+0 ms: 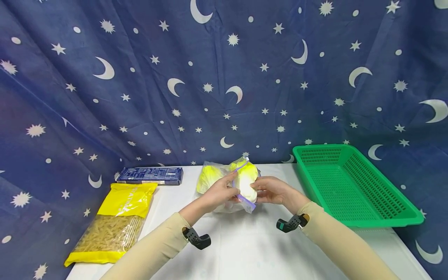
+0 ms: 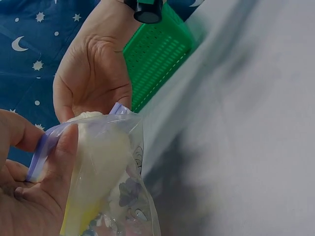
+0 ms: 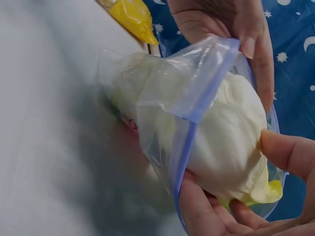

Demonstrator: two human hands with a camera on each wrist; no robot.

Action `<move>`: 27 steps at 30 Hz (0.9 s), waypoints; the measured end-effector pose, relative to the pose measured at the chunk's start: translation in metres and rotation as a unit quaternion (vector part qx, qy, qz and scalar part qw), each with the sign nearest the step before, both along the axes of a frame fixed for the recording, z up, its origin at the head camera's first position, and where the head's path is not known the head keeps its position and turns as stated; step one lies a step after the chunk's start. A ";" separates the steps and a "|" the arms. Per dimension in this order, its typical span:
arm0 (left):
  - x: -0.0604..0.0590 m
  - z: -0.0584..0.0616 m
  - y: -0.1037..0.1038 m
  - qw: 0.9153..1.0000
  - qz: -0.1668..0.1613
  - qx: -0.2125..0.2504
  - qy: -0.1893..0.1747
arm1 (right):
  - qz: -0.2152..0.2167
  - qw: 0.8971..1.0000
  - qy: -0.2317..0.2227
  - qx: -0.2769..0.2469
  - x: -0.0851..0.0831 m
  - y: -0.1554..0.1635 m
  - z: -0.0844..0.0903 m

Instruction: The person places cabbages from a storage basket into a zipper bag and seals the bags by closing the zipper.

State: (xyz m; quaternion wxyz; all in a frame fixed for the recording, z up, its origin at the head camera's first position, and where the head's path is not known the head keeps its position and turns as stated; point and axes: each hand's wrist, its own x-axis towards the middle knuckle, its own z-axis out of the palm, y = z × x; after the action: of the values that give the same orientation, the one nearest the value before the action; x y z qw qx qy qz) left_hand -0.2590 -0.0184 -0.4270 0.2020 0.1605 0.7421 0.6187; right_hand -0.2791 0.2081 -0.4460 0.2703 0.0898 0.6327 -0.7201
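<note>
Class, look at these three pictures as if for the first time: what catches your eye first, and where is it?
First, mid-table, the two hands: the left hand and the right hand grip a clear zip bag with a pale yellow-white cabbage at its purple-edged mouth. To the right sits a bright green basket; to the left lie a yellow pasta bag and a dark blue box, before a star-and-moon cloth.

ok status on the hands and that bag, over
Left hand pinches the zip bag at its purple seal. Right hand holds the cabbage at the bag's mouth. Green basket beside them, nothing in between.
</note>
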 end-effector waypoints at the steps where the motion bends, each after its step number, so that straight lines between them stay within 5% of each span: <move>1: 0.000 0.000 0.000 1.000 0.000 0.004 -0.003 | 0.004 1.000 0.009 0.010 0.000 -0.001 0.000; 14: -0.001 0.001 0.003 0.999 -0.011 0.041 -0.029 | -0.020 0.978 0.091 0.185 0.007 -0.015 -0.002; 27: -0.002 0.001 0.001 0.998 0.012 0.041 -0.041 | -0.051 0.980 0.110 0.159 0.009 -0.003 -0.002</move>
State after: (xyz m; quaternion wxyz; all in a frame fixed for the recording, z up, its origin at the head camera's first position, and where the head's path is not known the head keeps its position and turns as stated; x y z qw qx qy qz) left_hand -0.2612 -0.0171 -0.4265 0.2183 0.1346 0.7088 0.6571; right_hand -0.2699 0.2055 -0.4484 0.1440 0.0842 0.7594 -0.6288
